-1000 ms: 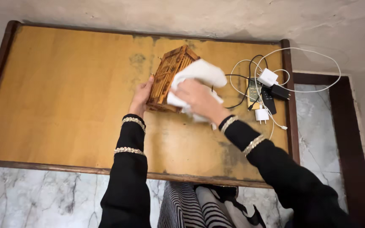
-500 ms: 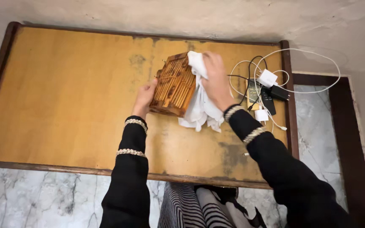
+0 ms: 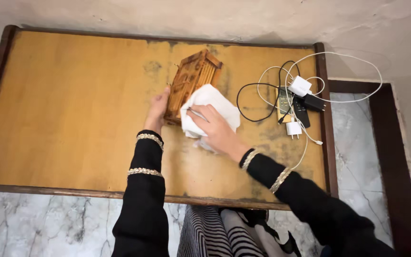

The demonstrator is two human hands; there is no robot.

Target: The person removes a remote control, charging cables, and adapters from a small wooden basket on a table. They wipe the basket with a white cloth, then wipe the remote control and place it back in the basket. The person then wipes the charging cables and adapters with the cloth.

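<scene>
The right hand (image 3: 217,131) is closed around a white cloth (image 3: 210,109), fingers curled into the bunched fabric and pressing it against the near right side of a small wooden slatted box (image 3: 191,81). The left hand (image 3: 158,107) lies flat against the box's left edge near its lower corner, fingers straight and close together, touching the wood rather than gripping it. The box sits tilted on the yellow tabletop (image 3: 72,109), its far end angled to the right, held between the two hands. To the right of the box, well apart from it, lie tangled black and white cables (image 3: 267,95), a white charger block (image 3: 300,86), a smaller white plug (image 3: 293,128) and a dark remote (image 3: 301,112)
</scene>
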